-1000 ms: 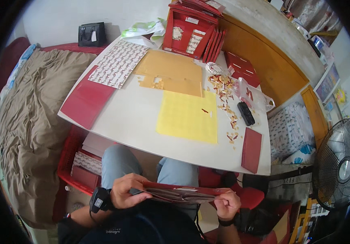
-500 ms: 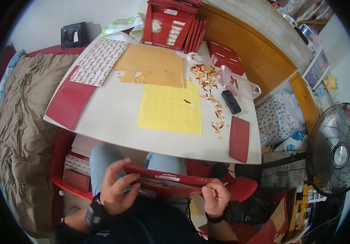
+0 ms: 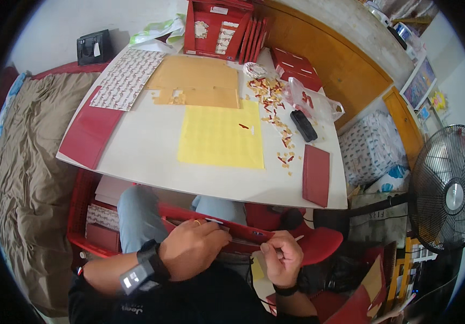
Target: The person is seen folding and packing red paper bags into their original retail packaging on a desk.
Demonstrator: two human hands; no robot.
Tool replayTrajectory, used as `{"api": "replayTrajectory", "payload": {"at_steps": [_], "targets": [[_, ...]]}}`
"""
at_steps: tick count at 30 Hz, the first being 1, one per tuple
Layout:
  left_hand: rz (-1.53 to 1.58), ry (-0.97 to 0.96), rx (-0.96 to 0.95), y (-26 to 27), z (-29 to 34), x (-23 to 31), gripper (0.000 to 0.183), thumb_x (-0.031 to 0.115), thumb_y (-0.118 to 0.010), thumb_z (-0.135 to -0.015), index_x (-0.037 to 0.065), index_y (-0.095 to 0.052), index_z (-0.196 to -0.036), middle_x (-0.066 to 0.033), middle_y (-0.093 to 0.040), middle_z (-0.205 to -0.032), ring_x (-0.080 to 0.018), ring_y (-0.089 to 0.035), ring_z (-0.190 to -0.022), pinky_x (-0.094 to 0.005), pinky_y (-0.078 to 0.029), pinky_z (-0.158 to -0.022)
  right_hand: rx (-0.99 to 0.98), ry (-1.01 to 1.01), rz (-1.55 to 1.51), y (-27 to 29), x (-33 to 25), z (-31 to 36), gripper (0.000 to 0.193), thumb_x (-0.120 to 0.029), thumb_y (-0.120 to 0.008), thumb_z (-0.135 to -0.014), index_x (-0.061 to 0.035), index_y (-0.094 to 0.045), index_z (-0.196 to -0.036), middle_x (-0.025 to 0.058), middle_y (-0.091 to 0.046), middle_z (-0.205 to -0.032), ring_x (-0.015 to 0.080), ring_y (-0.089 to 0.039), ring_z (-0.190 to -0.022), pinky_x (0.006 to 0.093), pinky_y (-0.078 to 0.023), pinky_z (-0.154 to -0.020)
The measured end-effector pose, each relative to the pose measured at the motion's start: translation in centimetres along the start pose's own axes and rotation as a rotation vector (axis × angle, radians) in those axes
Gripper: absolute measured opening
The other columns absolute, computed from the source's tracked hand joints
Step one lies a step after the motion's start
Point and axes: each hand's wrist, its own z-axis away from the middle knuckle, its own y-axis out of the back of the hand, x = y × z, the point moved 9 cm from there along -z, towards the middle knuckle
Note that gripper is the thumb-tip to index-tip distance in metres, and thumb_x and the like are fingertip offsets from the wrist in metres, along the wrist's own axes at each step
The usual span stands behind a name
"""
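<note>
A shallow red cardboard box with a narrow open top lies across my lap, just in front of the table edge. My right hand pinches its right end between thumb and bent fingers. Over the box's opening lies my left hand, with a ring on one finger. Its fingers are bent and held together, with the tips reaching into the box. A small pale edge shows by those fingertips, but what they grip is hidden by the hand.
The white table holds a yellow sheet, tan sheets, a patterned sheet, dark red panels, scattered scraps and a black pouch. A red basket stands left; a black fan stands right.
My left hand has moved right, from spread fingers at the box's left end to bent fingers at its opening. My right hand keeps its hold. The view has shifted slightly.
</note>
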Motion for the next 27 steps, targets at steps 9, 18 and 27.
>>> {"api": "replayTrajectory", "payload": {"at_steps": [9, 18, 27], "targets": [[0.175, 0.092, -0.192, -0.6, -0.7, -0.3, 0.011, 0.012, -0.059, -0.088, 0.005, -0.066, -0.093, -0.0126, -0.065, -0.088, -0.0327, -0.064, -0.085, -0.0415, -0.051, -0.076, -0.089, 0.475, 0.484, -1.1, -6.3, 0.0, 0.022, -0.005, -0.072, -0.075, -0.0055, -0.067, -0.097, 0.0179, -0.06, -0.109, 0.0337, -0.059, -0.096, 0.043, -0.047, -0.084], [0.094, 0.092, -0.261, -2.0, -1.4, 0.6, 0.016, 0.019, -0.057, -0.092, 0.006, -0.066, -0.095, -0.0125, -0.064, -0.089, -0.0332, -0.064, -0.087, -0.0439, -0.05, -0.078, -0.276, 0.155, 0.332, -1.7, -4.0, -0.8, 0.011, -0.01, -0.071, -0.079, -0.0017, -0.065, -0.083, 0.0148, -0.059, -0.101, 0.0346, -0.056, -0.093, 0.0438, -0.045, -0.082], [0.042, 0.12, -0.332, -1.8, -1.4, -0.7, 0.026, 0.028, -0.06, -0.091, 0.006, -0.069, -0.084, -0.0128, -0.067, -0.087, -0.0313, -0.064, -0.086, -0.0429, -0.048, -0.078, -0.22, 0.181, 0.504, -1.4, -4.8, 0.3, 0.01, -0.012, -0.068, -0.079, -0.0031, -0.063, -0.079, 0.014, -0.058, -0.095, 0.0343, -0.055, -0.09, 0.0457, -0.041, -0.08]]}}
